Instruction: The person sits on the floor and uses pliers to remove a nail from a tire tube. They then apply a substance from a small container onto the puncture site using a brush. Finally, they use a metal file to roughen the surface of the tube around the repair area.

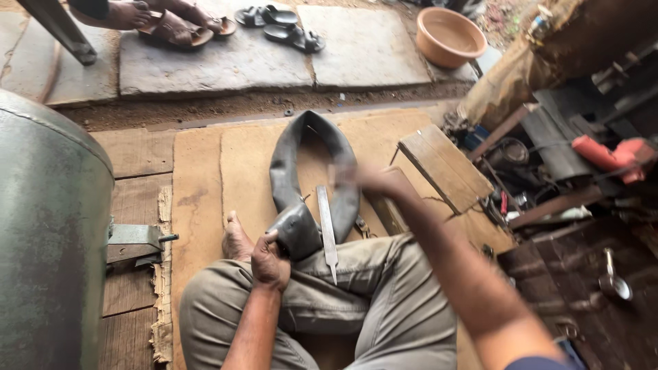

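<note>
Risk points and clearance, left to right

We note the green tank (pixel 48 226) well left of our left hand (pixel 269 260), whose fingers are clamped on a fold of the black inner tube (pixel 301 171) at the knee. Just right of those fingers, the flat metal file (pixel 327 229) lies loose on the trouser leg and could slide off. Our right hand (pixel 363 179) is blurred over the tube; we cannot tell its finger state. Beyond it the wooden block (pixel 442 164) and tool clutter narrow the room.
</note>
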